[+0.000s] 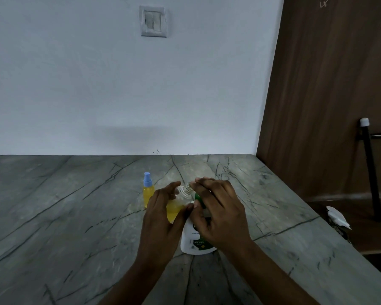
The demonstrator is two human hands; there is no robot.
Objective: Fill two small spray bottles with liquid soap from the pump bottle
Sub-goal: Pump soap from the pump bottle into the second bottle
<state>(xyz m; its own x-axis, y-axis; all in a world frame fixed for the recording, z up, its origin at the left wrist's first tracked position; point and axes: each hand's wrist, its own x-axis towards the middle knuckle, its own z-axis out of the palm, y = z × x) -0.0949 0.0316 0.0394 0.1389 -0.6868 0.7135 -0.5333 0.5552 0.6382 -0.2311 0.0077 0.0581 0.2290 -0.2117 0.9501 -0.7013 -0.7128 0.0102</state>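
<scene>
A small spray bottle (147,190) with a blue cap and yellow liquid stands upright on the grey stone counter (75,205). My left hand (161,219) grips a second small clear bottle (178,204), uncapped, partly full of yellow liquid and tilted to the right. Its threaded neck points at the green pump head (197,198) of the white pump bottle (193,238), which stands just right of it. My right hand (216,212) lies over the pump head, fingers curled on top. The nozzle itself is hidden under my fingers.
The counter meets a white wall with a light switch (153,21) behind. Its right edge runs diagonally beside a brown wooden door (328,95). A black stand leg (371,170) and white paper (338,216) sit off the right edge.
</scene>
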